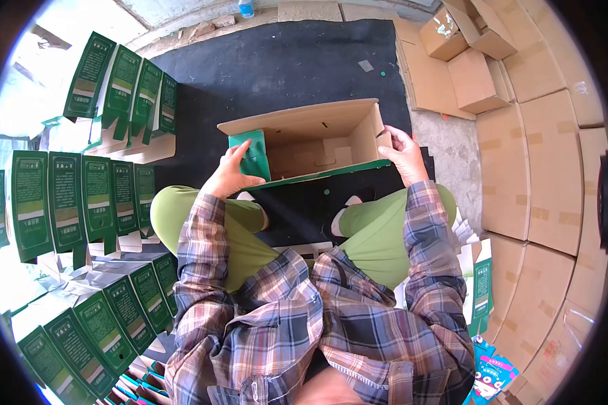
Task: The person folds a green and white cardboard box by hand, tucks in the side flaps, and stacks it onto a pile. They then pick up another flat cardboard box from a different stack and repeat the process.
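Note:
An open cardboard box (304, 138), brown inside with a green outer face, stands on the dark mat in front of my knees. At its left end, my left hand (234, 170) lies on a green flap (252, 156), with thumb and fingers spread apart. My right hand (405, 156) holds the box's right end, its thumb on the near corner and its fingers curled round the edge. The inside of the box shows bare brown walls and a lighter patch on the bottom.
Rows of green printed boxes (66, 202) stand on the left. Large brown cartons (550, 169) are stacked on the right, with open ones (476, 77) at the back right. A green and white box (481, 287) stands beside my right elbow. Black mat (284, 61) covers the floor ahead.

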A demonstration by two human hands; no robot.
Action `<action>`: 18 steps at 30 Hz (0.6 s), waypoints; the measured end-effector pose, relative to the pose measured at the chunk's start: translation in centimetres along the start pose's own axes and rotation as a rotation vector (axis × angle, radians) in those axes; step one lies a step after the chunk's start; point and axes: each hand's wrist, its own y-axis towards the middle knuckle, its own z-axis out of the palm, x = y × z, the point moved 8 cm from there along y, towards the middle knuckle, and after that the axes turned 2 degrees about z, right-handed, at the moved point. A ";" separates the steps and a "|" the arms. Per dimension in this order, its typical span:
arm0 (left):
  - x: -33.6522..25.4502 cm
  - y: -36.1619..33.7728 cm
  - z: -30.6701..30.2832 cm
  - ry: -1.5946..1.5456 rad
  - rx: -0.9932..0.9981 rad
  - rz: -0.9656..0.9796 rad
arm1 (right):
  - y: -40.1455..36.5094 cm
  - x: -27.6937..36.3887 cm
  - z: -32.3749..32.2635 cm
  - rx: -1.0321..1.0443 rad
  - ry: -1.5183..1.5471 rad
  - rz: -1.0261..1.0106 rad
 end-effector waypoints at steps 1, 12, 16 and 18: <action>-0.2 0.0 0.1 0.006 0.026 0.000 | 0.2 -0.4 -0.2 0.001 0.026 0.005; -0.8 -0.2 0.4 0.029 0.079 0.012 | -0.1 0.5 0.1 -0.111 -0.595 -0.045; -1.1 -0.2 0.2 0.061 0.069 0.028 | 0.3 -0.1 -0.3 -0.106 -0.384 -0.037; -1.0 -0.1 0.1 0.060 0.059 0.031 | 0.0 -0.1 0.3 -0.026 -0.194 -0.014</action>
